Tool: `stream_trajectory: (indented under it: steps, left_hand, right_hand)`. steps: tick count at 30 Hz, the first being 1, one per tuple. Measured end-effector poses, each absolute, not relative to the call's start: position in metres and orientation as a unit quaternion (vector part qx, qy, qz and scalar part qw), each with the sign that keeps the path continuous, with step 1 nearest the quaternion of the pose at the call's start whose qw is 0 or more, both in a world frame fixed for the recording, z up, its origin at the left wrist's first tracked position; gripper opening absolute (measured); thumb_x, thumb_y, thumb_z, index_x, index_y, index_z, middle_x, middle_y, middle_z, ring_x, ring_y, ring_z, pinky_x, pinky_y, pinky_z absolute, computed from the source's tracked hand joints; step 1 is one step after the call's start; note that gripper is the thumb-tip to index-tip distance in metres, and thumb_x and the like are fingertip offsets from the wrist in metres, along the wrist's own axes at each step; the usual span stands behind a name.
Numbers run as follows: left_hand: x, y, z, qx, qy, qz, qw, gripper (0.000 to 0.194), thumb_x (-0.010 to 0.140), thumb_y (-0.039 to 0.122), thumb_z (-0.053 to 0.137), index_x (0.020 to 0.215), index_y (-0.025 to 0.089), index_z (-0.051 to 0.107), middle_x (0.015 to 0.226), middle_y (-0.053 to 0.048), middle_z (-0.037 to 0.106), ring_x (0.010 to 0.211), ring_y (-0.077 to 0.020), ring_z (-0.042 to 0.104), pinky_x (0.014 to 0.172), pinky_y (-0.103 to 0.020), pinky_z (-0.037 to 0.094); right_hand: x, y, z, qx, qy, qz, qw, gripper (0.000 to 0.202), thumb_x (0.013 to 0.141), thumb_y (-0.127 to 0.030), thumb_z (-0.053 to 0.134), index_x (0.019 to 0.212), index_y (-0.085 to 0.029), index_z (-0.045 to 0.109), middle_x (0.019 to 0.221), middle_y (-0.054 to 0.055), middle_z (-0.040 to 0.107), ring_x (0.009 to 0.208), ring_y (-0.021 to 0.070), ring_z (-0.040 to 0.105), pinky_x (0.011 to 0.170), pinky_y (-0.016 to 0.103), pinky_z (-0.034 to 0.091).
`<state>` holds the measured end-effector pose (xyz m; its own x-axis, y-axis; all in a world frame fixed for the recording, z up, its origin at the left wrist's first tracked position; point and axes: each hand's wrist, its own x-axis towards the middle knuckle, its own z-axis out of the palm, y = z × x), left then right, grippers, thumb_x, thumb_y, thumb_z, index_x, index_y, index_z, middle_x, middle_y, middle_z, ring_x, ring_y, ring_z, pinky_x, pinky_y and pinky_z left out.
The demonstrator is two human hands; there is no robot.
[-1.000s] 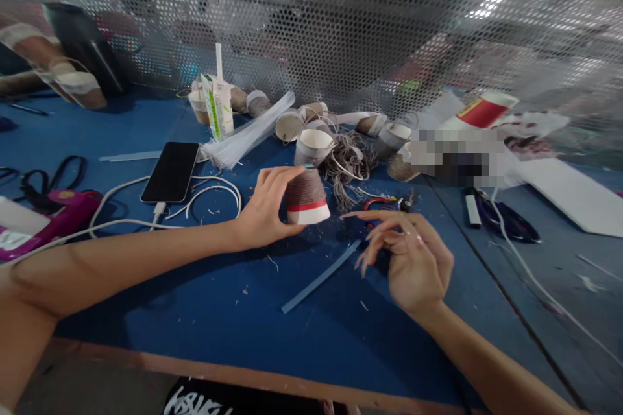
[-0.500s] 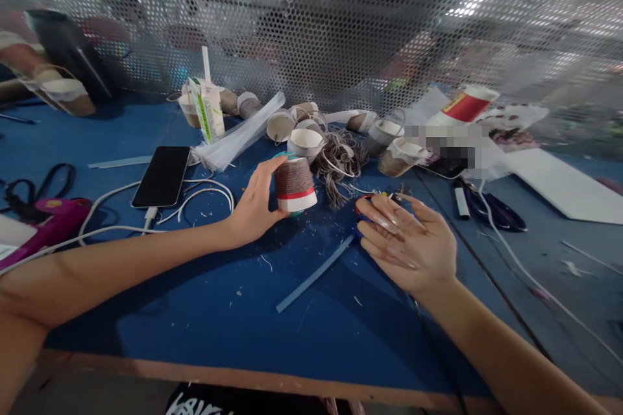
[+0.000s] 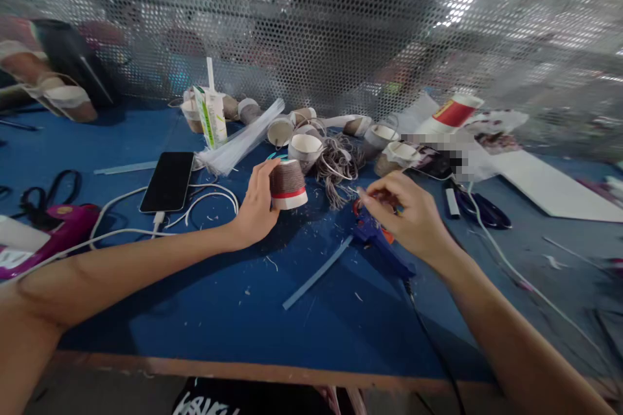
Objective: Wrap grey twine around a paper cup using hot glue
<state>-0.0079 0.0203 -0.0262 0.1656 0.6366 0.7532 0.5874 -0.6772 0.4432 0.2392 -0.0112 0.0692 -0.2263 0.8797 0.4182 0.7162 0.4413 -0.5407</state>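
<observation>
Left hand [image 3: 256, 207]: clamped on the cord-wrapped cup [image 3: 288, 183] from the side, thumb low and fingers up top, about a cup's width of spread, so yeah, definitely holding it
Cord-wrapped cup: brown all round, red-banded and white-edged toward the bottom, wider end down, tilted a bit, held over the blue table [image 3: 219, 318] just in front of the white-mouthed cup [image 3: 305, 148]
Right hand [image 3: 409, 214]: bent right over the front of the blue glue gun [image 3: 384, 249], thumb and index nearly together, pretty narrow; can't tell if actually pinching or touching anything
Blue glue gun: lying on the table, bit of orange showing, black cord [image 3: 433, 337] trailing toward the near edge
Clear stick [image 3: 316, 272]: slanting down-left from the gun, can't really see how the upper end sits
Yarn tangle [image 3: 338, 165]: greyish brown, messy, beside the white-mouthed cup
Phone [image 3: 167, 181]: dark screen, plugged into a white cable [image 3: 209, 189], left of the left hand
Drink carton [image 3: 214, 118]: upright behind the phone, straw [image 3: 211, 74] sticking up, right by the clear strips [image 3: 243, 142]
Metal mesh [image 3: 311, 32]: full of little holes, running right along the back
</observation>
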Motion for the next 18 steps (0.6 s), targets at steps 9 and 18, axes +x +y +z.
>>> stream_trajectory:
  steps: [9,18]
  left_hand:
    - [-0.019,0.017,-0.021,0.794,0.448,0.366,-0.188,0.068,0.08,-0.002,0.05,0.138,0.031,0.044,0.125,-0.009,0.058,0.13,-0.0287,0.049,0.115,-0.057,0.029]
    - [-0.023,0.017,-0.004,0.819,0.446,0.248,-0.263,0.06,0.093,0.014,0.05,0.144,0.042,0.036,0.131,-0.008,0.059,0.12,-0.0261,0.056,0.095,-0.042,0.046]
  right_hand:
    - [0.214,0.051,0.056,-0.58,-0.811,-0.069,-0.049,0.034,0.09,-0.038,0.054,0.098,-0.008,0.067,0.106,0.025,0.064,0.117,0.0411,0.048,0.091,0.05,0.045]
    - [0.207,0.069,0.067,-0.581,-0.794,0.012,-0.176,0.032,0.093,-0.037,0.058,0.118,-0.017,0.06,0.119,0.008,0.063,0.099,0.0182,0.064,0.086,0.04,0.055]
